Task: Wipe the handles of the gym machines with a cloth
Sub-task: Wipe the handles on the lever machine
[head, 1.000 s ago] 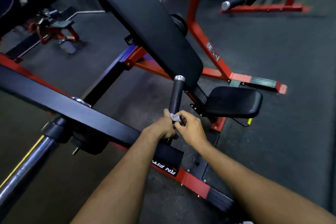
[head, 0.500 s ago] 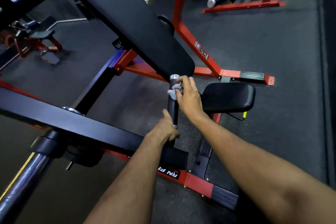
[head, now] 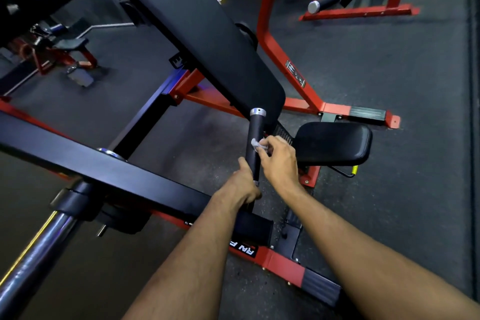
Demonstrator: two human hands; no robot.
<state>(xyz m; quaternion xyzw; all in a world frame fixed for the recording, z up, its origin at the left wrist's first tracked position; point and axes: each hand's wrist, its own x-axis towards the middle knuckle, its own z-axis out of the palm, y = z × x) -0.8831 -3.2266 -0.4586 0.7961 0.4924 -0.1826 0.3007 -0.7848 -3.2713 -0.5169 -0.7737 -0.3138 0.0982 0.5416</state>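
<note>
Our left hand (head: 242,184) wraps its grip round the base of the upright handle (head: 255,138), probably to steady it against the rubbing. Just to its right, our right hand (head: 278,158) pinches the small pale cloth (head: 257,144) and presses it to the handle's middle, below the silver cap. Further right sits the black seat pad (head: 335,140), untouched.

You grip a black handle (head: 253,141) with a silver end cap, and the cloth (head: 257,144) you pinch is pale grey-white. The back pad (head: 202,34) and seat (head: 333,143) are plain black; the frame (head: 283,265) is red with black ribbed end caps and white lettering on a black label, on dark grey speckled flooring (head: 402,65).
</note>
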